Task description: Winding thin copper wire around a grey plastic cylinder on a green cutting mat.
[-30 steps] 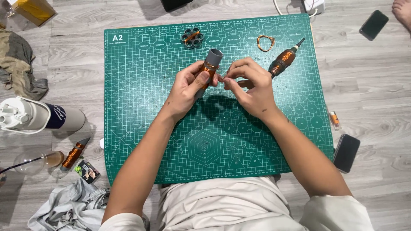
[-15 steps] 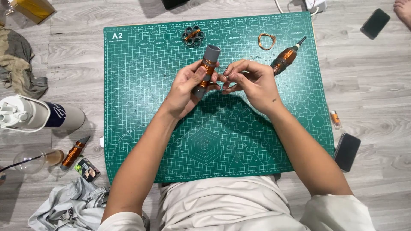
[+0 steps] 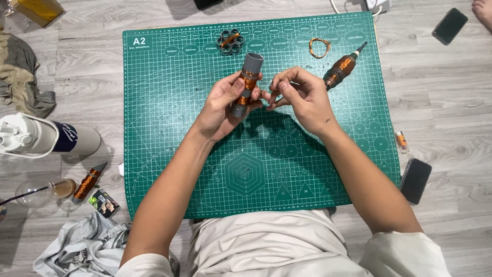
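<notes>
Head view, left hand (image 3: 221,110) grip clenched around grey tube (image 3: 247,83), right hand (image 3: 301,97) fingertips pinched just beside it

Bare foot (image 3: 483,11) cut off top right

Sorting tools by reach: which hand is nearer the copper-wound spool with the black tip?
Right. The right hand sits just beside the spool; the left hand is farther away.
</notes>
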